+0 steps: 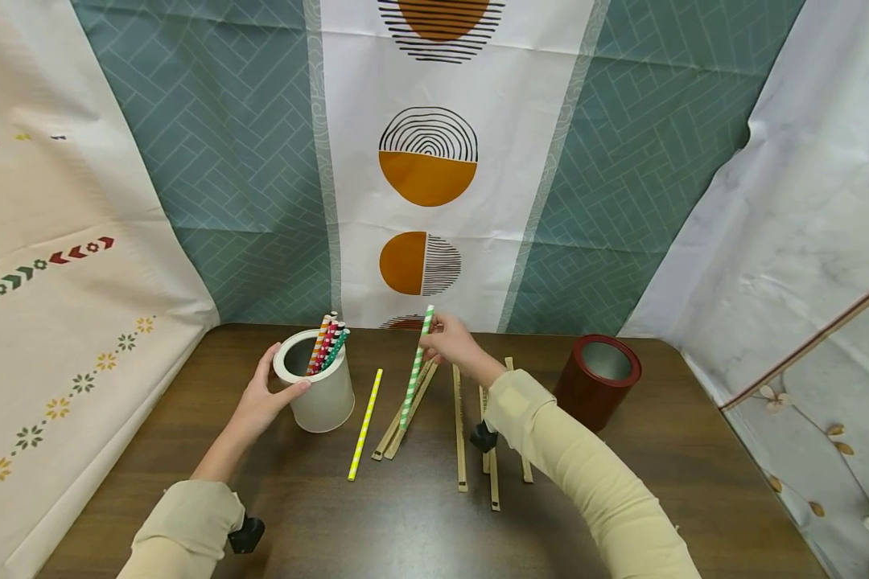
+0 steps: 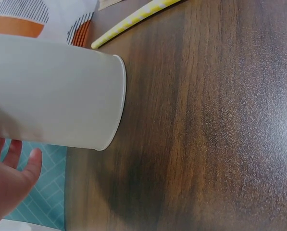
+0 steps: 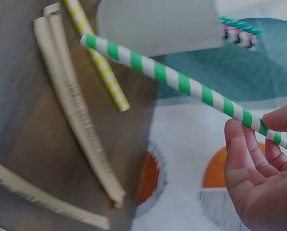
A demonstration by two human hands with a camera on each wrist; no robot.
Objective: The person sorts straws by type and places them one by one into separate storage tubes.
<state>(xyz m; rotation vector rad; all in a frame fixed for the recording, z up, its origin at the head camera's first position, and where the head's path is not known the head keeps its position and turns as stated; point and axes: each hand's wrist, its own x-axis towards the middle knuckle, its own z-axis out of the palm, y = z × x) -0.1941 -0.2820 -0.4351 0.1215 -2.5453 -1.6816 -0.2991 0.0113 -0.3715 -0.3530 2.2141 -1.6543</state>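
Note:
Near its upper end, my right hand (image 1: 455, 344) pinches a green-and-white striped paper straw (image 1: 413, 376) between thumb and fingers. The straw slants above the table, its lower end toward me. My left hand (image 1: 257, 404) holds a white can (image 1: 324, 407) at its left side, thumb at the front of the rim. Several patterned straws (image 1: 326, 347) in orange, red, black and teal lean inside the can. A yellow straw with white marks (image 1: 365, 425) lies on the table to the can's right. In the left wrist view, fingers (image 2: 33, 163) touch the can's side.
Several narrow paper-wrapped sticks (image 1: 459, 434) lie on the brown wooden table (image 1: 405, 531), some beneath the raised straw. A dark red can (image 1: 585, 390) stands at the right, partly behind my right sleeve. Patterned cloth (image 1: 427, 177) hangs along the back edge.

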